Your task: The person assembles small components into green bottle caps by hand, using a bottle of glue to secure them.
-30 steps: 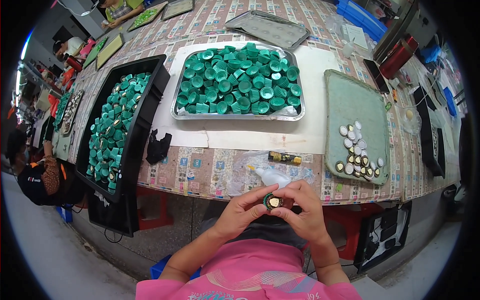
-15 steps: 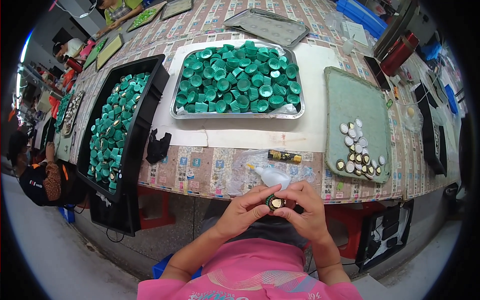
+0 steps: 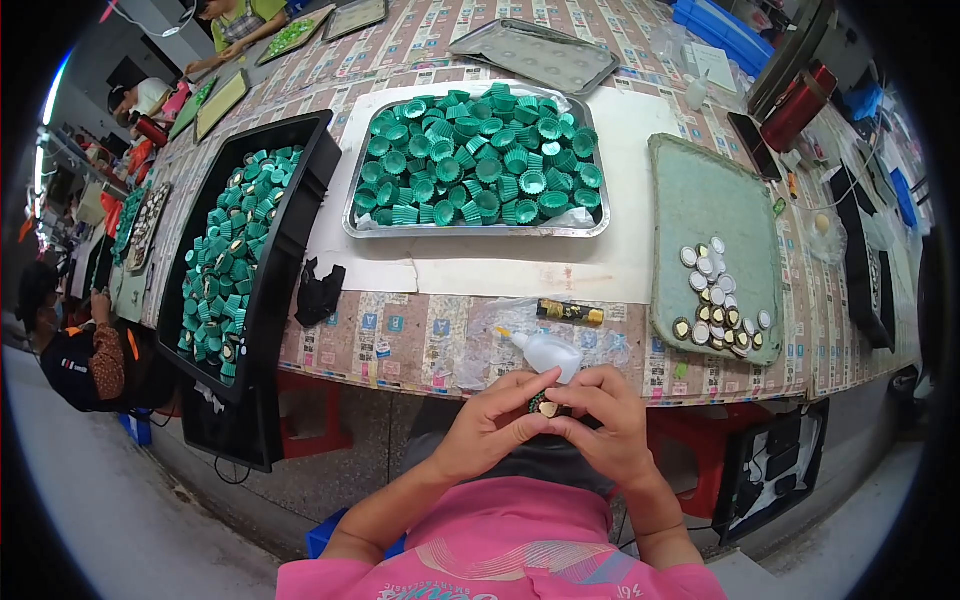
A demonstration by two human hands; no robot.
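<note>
Close to my body, just off the table's front edge, a small green fluted cup (image 3: 544,404) with a gold-faced round disc in it is pinched between both hands. My left hand (image 3: 497,412) closes on its left side with thumb and fingers. My right hand (image 3: 606,418) grips the right side, and the two thumbs nearly meet at its lower edge. Fingers hide much of the cup. Right beyond my fingertips lies a white squeeze bottle (image 3: 550,352) with a yellow tip, on clear plastic film. A black and gold tube (image 3: 570,312) lies just past it.
A metal tray (image 3: 470,232) heaped with green fluted cups stands ahead. On the left, a black bin (image 3: 318,150) holds filled cups, beside a black cloth (image 3: 319,292). To the right, a pale green tray (image 3: 705,190) carries round discs (image 3: 712,305). Other people work far left.
My thumbs have come closer together over the cup's near edge, covering more of the disc. Both hands stay in nearly the same place.
</note>
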